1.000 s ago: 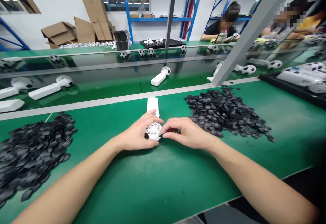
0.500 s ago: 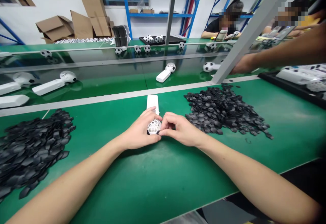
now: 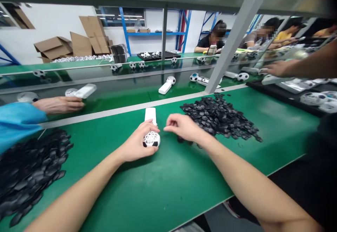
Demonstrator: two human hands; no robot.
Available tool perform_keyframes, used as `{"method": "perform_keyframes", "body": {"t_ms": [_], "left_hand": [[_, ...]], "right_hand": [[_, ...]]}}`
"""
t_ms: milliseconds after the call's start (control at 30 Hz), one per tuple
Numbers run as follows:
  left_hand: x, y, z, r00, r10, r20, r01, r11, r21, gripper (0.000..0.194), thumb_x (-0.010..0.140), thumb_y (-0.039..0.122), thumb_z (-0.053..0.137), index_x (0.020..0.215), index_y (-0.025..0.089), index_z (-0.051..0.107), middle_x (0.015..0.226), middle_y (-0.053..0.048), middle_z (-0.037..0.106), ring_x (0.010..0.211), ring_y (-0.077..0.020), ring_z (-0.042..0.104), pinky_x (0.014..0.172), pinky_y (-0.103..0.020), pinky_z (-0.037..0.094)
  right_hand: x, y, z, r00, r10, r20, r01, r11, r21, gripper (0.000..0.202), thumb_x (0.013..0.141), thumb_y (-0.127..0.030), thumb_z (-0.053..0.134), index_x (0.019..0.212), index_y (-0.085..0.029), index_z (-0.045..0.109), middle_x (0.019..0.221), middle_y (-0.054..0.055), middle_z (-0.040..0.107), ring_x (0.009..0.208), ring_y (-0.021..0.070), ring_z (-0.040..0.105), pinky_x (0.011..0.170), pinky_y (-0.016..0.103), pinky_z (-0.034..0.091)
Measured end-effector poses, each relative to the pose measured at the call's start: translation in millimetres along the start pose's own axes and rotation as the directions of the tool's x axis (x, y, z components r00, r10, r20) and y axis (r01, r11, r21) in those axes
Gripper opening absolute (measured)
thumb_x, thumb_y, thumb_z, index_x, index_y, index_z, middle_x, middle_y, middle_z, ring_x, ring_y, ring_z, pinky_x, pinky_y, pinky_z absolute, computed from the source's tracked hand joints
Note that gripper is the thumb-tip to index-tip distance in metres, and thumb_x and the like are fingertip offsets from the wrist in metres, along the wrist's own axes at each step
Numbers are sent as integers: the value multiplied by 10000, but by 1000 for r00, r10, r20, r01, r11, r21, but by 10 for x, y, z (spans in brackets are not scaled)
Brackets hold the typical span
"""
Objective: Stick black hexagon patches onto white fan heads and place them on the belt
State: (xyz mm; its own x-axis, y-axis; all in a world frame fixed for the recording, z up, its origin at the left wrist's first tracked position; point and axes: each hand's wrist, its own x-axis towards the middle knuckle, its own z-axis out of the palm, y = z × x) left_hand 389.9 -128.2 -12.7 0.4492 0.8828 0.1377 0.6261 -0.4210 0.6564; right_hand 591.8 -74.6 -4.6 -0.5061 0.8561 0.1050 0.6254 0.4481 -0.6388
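Observation:
A white handheld fan [image 3: 150, 115] with a soccer-ball head lies on the green table, its handle pointing away from me. My left hand [image 3: 138, 139] is closed round the ball head, fingers over the top and thumb along the near side. Black patches show on the head beside its white open lattice. To the right, apart from the fan, my right hand [image 3: 181, 128] has its fingers curled in and the tips together; anything between them is too small or hidden to tell. Small black pieces lie under it, by a pile of black pieces [image 3: 221, 116].
Another black pile [image 3: 31, 172] lies at left. Beyond the pale strip, a belt carries more fans [image 3: 165, 87]. A co-worker's blue sleeve [image 3: 18, 121] reaches in at left, that hand holding a fan. At right, another person's hand [image 3: 279, 68] is over a black tray [image 3: 286, 100].
My right hand has drawn away from the ball head to the right, while my left keeps its hold. A blue-sleeved arm has come in at left. The camera view has shifted.

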Motion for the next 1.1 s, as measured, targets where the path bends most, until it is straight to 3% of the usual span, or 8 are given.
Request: {"method": "perform_keyframes", "body": {"t_ms": [100, 200, 433, 567, 733, 833, 933, 1100], "left_hand": [[0, -46, 24, 984, -132, -122, 138, 990, 37, 553, 547, 420, 724, 1027, 248, 509, 1169, -68, 349, 1174, -306, 346, 995, -480, 307], [3, -67, -21, 971, -210, -116, 211, 978, -1, 587, 553, 451, 715, 1054, 239, 494, 1062, -47, 364, 1052, -258, 436, 939, -439, 379], [-1, -77, -248, 987, -131, 93, 138, 988, -72, 520, 650, 277, 628, 1142, 253, 463, 1121, -31, 443, 984, -212, 494, 851, -342, 422], [12, -70, -218, 986, -162, 33, 164, 984, -69, 492, 655, 313, 633, 1113, 233, 472, 1096, -35, 464, 940, -208, 502, 822, -339, 417], [18, -106, -224, 987, -140, 81, 149, 981, -122, 455, 646, 257, 628, 1077, 228, 487, 1034, -21, 490, 870, -180, 507, 761, -299, 420], [10, -113, -240, 980, -161, 119, 179, 971, -159, 469, 647, 232, 617, 1093, 224, 471, 1002, -16, 514, 819, -167, 507, 713, -282, 423], [2, -72, -213, 977, -197, 86, 206, 972, -111, 499, 646, 253, 626, 1115, 225, 459, 1042, -25, 510, 862, -184, 506, 735, -298, 421], [-1, -9, -162, 983, -182, 29, 182, 983, -29, 481, 652, 320, 641, 1092, 220, 475, 1073, -31, 506, 962, -214, 488, 832, -338, 395]], "right_hand": [[-15, 152, -204, 971, 202, -127, -238, 849, -471, 138, 744, -309, 620, 833, -206, 601, 898, 54, 603, 774, 186, 566, 566, 250, 367], [-31, 255, -273, 954, 293, -65, -275, 769, -577, 101, 742, -283, 619, 830, -234, 624, 857, 42, 638, 755, 208, 587, 523, 252, 333], [-34, 174, -207, 981, 188, -53, -190, 847, -497, 72, 783, -229, 563, 846, -238, 597, 753, 12, 639, 697, 179, 575, 541, 249, 335], [-61, 44, -118, 995, 48, -85, -57, 993, -107, 84, 845, -254, 476, 841, -224, 554, 623, -32, 577, 564, 115, 530, 535, 216, 374], [-74, -57, 39, 993, -6, 117, -34, 941, 338, 101, 821, -205, 499, 894, -178, 563, 702, -14, 585, 607, 102, 557, 539, 199, 420], [-74, -69, 86, 986, -161, 36, 144, 948, 285, 116, 825, -183, 517, 879, -182, 620, 762, 4, 594, 705, 113, 559, 666, 237, 438], [-79, -68, 113, 939, -335, -73, 342, 934, 108, 105, 819, -192, 561, 829, -198, 665, 802, 20, 585, 790, 132, 538, 750, 270, 419], [-87, -81, 201, 883, -457, -112, 466, 882, 76, 67, 783, -130, 604, 824, -176, 629, 784, 8, 632, 767, 129, 557, 727, 256, 432]]}}
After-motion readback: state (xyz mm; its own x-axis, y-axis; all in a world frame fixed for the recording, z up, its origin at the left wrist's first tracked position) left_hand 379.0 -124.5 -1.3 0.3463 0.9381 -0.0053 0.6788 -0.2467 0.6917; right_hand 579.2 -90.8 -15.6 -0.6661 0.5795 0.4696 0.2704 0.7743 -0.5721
